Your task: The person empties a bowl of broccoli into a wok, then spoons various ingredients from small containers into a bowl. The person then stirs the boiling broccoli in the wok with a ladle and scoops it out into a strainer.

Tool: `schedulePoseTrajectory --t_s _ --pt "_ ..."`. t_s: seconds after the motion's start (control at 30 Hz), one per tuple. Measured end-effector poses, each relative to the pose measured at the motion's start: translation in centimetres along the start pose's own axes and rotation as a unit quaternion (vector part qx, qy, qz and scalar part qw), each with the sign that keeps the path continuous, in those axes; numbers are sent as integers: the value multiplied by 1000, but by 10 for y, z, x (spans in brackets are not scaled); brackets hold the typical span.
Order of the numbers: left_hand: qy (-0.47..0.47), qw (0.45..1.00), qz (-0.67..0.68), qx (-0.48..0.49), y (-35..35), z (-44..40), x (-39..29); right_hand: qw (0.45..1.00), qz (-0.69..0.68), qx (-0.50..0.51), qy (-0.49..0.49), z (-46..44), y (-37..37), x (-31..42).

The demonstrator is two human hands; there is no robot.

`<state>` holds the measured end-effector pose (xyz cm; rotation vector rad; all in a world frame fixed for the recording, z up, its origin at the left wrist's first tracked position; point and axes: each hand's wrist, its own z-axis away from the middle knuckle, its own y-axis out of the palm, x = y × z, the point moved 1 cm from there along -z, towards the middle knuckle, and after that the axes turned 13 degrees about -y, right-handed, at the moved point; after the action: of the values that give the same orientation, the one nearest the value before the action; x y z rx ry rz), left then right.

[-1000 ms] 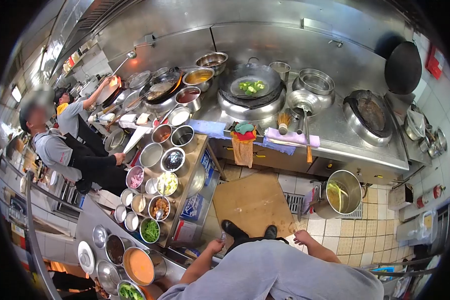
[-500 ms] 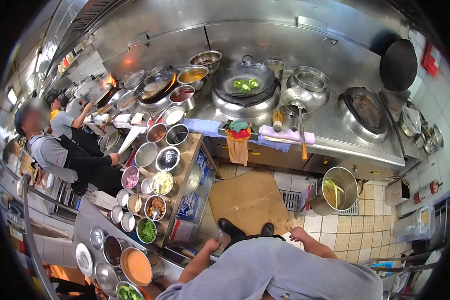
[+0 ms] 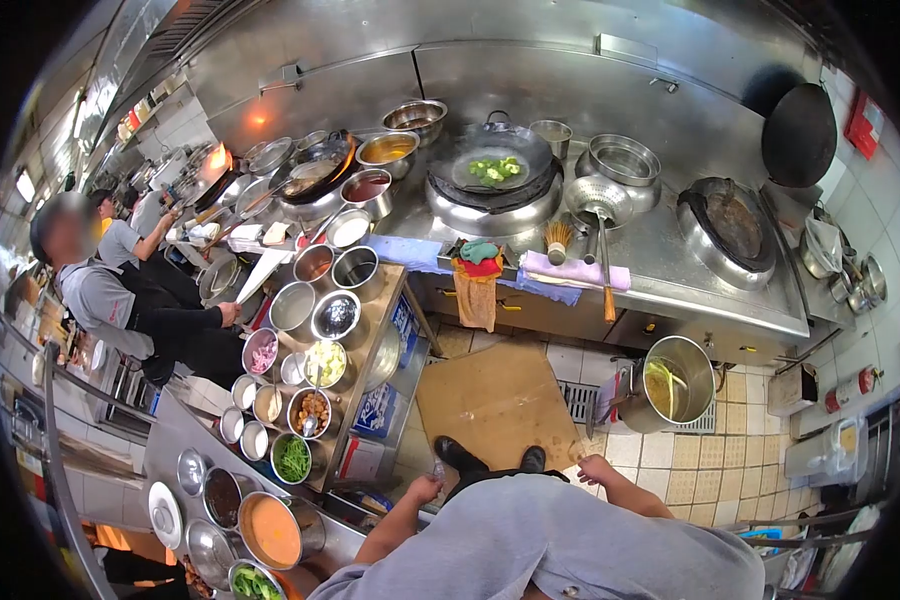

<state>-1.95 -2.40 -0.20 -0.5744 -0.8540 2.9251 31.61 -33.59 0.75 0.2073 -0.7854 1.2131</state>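
Green vegetables (image 3: 495, 172) lie in the wok (image 3: 527, 145) at the upper centre of the frame, well apart from both hands.

At the lower centre, the left hand (image 3: 426, 489) has its fingers curled; something pale shows by the fingertips, but I cannot tell whether the grip is closed on it. The right hand (image 3: 596, 470) hangs half curled, and whether it holds anything is unclear.

Between and beyond the hands, a cardboard sheet (image 3: 490, 390) lies on the floor, with the person's shoes (image 3: 462, 454) at its near edge. A deep pot (image 3: 698, 370) stands right of centre, nearer the right hand. Left of centre, a worktop (image 3: 370, 310) carries many food containers, among them a pot of cut greens (image 3: 292, 459). Below the wok, a strainer (image 3: 598, 200) and a brush (image 3: 558, 238) rest on the stove.

Compared with a second ago, the scene sits slightly further left in the frame, and the raised ladle at the upper left is gone from sight; a flame (image 3: 218, 158) burns there beside a co-worker. Both hands stay low, so I judge the vegetables' handling unchanged.
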Motion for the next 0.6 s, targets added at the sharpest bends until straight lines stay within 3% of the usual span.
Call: schedulePoseTrajectory --t_s 0.6 --pt "-35 999 23 -9 1 12 -3 1000 -3 5 -2 6 2 0"
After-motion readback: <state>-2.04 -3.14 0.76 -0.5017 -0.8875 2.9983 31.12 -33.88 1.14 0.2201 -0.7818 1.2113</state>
